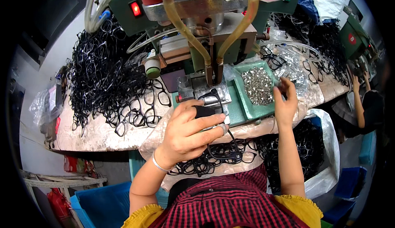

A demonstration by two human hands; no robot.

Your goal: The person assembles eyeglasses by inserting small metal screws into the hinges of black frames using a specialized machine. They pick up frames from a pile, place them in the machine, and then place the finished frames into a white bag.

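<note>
My left hand [191, 133], with a ring and a silver bangle, is closed on a black eyeglass frame [235, 157]. The frame's upper end lies on the metal fixture [212, 98] under the machine's twin copper-coloured tips [214, 74]; the rest hangs below my fingers. A piece of black material covers part of one finger. My right hand [286, 104] is at the right rim of a green tray [242, 98] holding many small metal pieces [258, 86]. Its thumb and fingers are curled together; whatever is between them is too small to make out.
A green machine [123, 16] with a lit red switch and yellowish hoses [177, 16] stands ahead. Black eyeglass frames pile up on the left [103, 76], in my lap [197, 158], and in a white sack [329, 145] at right. Another person's arm [358, 104] shows far right.
</note>
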